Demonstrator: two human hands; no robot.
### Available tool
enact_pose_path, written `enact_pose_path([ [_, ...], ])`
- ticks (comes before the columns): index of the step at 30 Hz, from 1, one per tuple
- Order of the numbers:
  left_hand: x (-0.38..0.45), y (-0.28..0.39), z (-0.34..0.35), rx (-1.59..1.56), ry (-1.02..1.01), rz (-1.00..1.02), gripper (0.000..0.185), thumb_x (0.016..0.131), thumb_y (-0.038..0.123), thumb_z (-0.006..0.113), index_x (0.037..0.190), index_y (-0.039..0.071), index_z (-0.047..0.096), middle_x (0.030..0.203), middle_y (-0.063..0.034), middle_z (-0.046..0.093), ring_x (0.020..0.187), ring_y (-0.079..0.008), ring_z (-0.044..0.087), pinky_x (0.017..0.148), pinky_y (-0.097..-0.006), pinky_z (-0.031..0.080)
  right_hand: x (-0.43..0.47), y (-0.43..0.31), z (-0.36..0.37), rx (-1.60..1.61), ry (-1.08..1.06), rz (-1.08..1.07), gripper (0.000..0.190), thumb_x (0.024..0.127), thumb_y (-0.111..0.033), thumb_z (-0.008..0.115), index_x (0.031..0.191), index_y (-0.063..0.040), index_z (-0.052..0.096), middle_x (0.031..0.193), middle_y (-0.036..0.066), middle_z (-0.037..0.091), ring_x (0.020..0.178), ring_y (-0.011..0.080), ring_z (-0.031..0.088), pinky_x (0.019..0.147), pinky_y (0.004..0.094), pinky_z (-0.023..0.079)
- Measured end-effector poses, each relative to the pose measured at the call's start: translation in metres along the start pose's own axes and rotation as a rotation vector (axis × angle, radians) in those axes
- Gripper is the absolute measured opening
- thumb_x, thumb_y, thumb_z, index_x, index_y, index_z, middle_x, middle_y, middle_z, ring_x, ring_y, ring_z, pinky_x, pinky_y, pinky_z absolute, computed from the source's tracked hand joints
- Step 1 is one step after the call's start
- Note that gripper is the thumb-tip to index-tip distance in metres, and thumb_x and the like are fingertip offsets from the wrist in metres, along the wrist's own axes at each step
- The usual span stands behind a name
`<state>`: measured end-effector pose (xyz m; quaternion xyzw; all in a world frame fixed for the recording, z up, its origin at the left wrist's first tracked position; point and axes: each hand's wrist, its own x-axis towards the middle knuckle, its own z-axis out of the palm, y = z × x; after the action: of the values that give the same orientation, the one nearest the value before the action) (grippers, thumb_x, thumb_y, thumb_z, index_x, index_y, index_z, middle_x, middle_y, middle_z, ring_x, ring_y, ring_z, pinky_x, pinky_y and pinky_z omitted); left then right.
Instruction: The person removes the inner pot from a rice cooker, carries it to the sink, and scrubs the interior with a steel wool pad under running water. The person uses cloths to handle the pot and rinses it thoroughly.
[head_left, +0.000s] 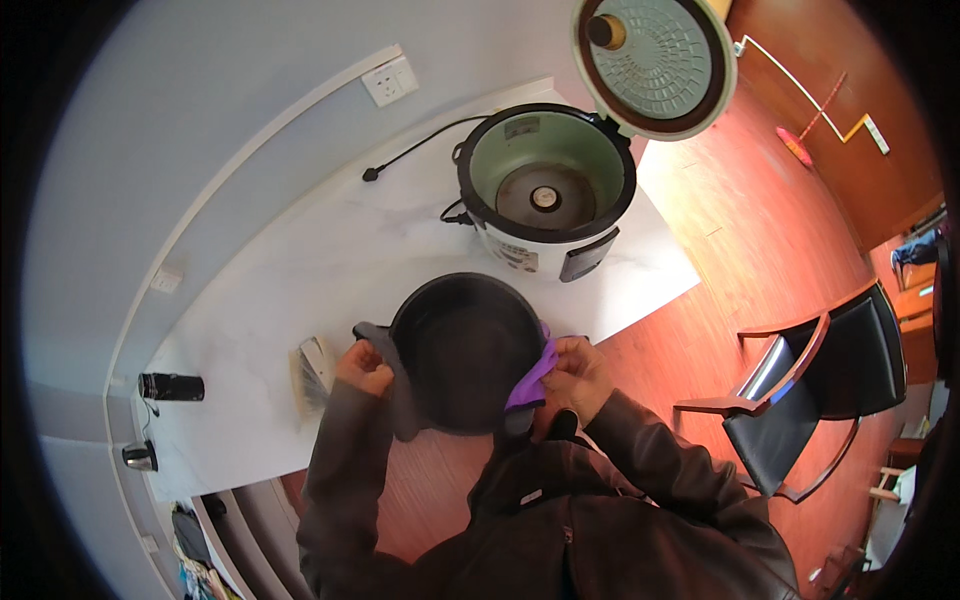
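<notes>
A dark inner pot (469, 352) from a cooker is between my hands at the table's front edge, its dark inside facing up. My left hand (365, 369) pinches a grey cloth (394, 375) against the pot's left side. On the right side, my right hand (577, 377) grips a purple cloth (534, 375) at the rim. Beyond the pot stands an electric rice cooker (555, 180), its green interior showing a round heating plate (546, 196). The cooker's lid (656, 56) is raised at the back right.
The white marble-patterned table (247, 322) carries a brush (311, 375), a black cylindrical bottle (172, 387), a small metal cup (139, 456) and a power cord with a plug (370, 174). A wall socket (390, 79) is behind. An armchair (795, 405) stands on the wooden floor at right.
</notes>
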<state>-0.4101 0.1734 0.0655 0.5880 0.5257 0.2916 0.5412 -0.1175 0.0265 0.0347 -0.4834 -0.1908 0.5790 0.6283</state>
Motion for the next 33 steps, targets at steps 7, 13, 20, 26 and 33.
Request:
enact_pose_path([
  [7, 0.012, -0.020, 0.006, -0.148, -0.032, -0.039, 0.007, 0.083, 0.004, 0.059, 0.090, 0.004, 0.060, 0.078, -0.0012, 0.063, 0.064, -0.0103, 0.058, 0.055, -0.0241, 0.046, 0.014, -0.001, -0.010, 0.070, -0.034, -0.046, 0.029, 0.079, 0.010, 0.060, 0.105, -0.001, 0.056, 0.088, 0.009, 0.065, 0.080, 0.0157, 0.063, 0.072, 0.0288, 0.051],
  [13, 0.010, -0.047, -0.002, -0.319, -0.064, -0.029, 0.019, 0.089, 0.013, 0.064, 0.106, 0.005, 0.063, 0.096, -0.0044, 0.068, 0.085, -0.0146, 0.064, 0.074, -0.0300, 0.052, 0.019, -0.001, -0.018, 0.185, -0.029, 0.008, 0.022, 0.080, 0.006, 0.062, 0.100, -0.004, 0.061, 0.087, 0.006, 0.065, 0.076, 0.0152, 0.062, 0.070, 0.0275, 0.050],
  [20, -0.009, -0.028, -0.013, -0.493, 0.156, 0.150, 0.025, 0.093, 0.016, 0.059, 0.115, 0.003, 0.058, 0.105, -0.0085, 0.065, 0.093, -0.0181, 0.063, 0.083, -0.0327, 0.052, 0.020, -0.006, -0.047, 0.215, -0.054, 0.068, 0.017, 0.082, -0.001, 0.059, 0.098, -0.005, 0.062, 0.090, 0.003, 0.065, 0.082, 0.0171, 0.062, 0.077, 0.0322, 0.048],
  [26, -0.017, -0.012, -0.045, -0.516, 0.314, 0.273, 0.026, 0.094, 0.019, 0.057, 0.117, 0.005, 0.057, 0.109, -0.0098, 0.064, 0.096, -0.0188, 0.062, 0.084, -0.0327, 0.051, 0.026, -0.029, -0.074, 0.067, -0.104, -0.010, 0.017, 0.074, -0.001, 0.056, 0.091, -0.004, 0.058, 0.086, 0.004, 0.063, 0.079, 0.0153, 0.059, 0.076, 0.0284, 0.047],
  [33, 0.032, -0.071, -0.046, -0.319, 0.569, 0.084, 0.027, 0.094, 0.015, 0.055, 0.119, 0.006, 0.056, 0.113, -0.0097, 0.062, 0.100, -0.0190, 0.061, 0.084, -0.0329, 0.051, 0.046, -0.028, -0.061, -0.216, 0.008, -0.146, 0.022, 0.070, 0.008, 0.056, 0.090, -0.002, 0.056, 0.083, 0.004, 0.060, 0.070, 0.0117, 0.056, 0.068, 0.0236, 0.047],
])
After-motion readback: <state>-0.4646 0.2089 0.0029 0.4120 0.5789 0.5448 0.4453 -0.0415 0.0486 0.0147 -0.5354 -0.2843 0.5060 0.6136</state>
